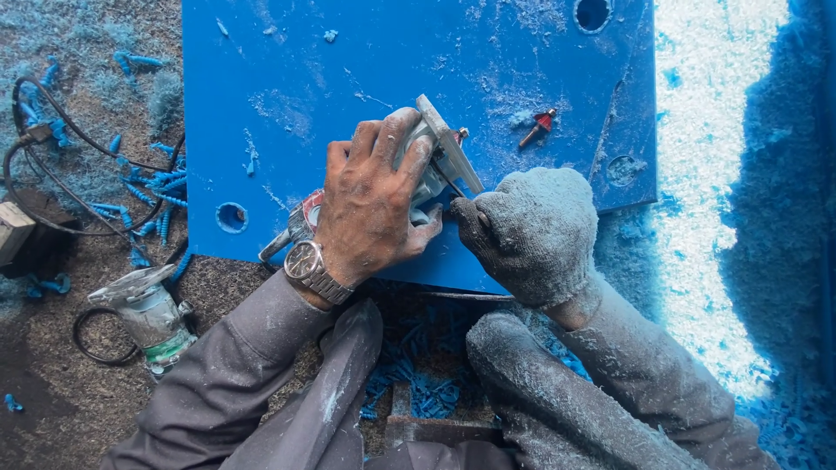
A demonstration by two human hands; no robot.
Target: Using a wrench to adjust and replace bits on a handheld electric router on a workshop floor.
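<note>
1. Dusty brown ground (70, 409) is lying all around a large blue panel (287, 87), and blue shavings are littering it on every side of the panel.
2. On the panel's near edge, a small hand router (435, 161) is lying tipped on its side, with its flat base plate facing away from the person.
3. The left hand (370, 204), bare and wearing a metal wristwatch (306, 265), is arching over the router from the near side; its fingers are wrapping over the grey body and its thumb is pressing along the near flank, so it is closed firmly on the tool.
4. The right hand (531, 231), in a dust-caked knitted glove, is curling into a loose fist just beside the router, knuckles up, with fingertips pinching at something thin by the base plate; what it is gripping is too small to tell.
5. Both forearms, in grey sleeves, are coming up from the bottom towards the panel and converging on the router.
6. A red router bit (538, 126) is lying on the panel, beyond the right hand and near a round hole.
7. A second router (148, 309) is lying on the ground off the panel's near left corner, and black cables (52, 165) are looping along the panel's left side.
</note>
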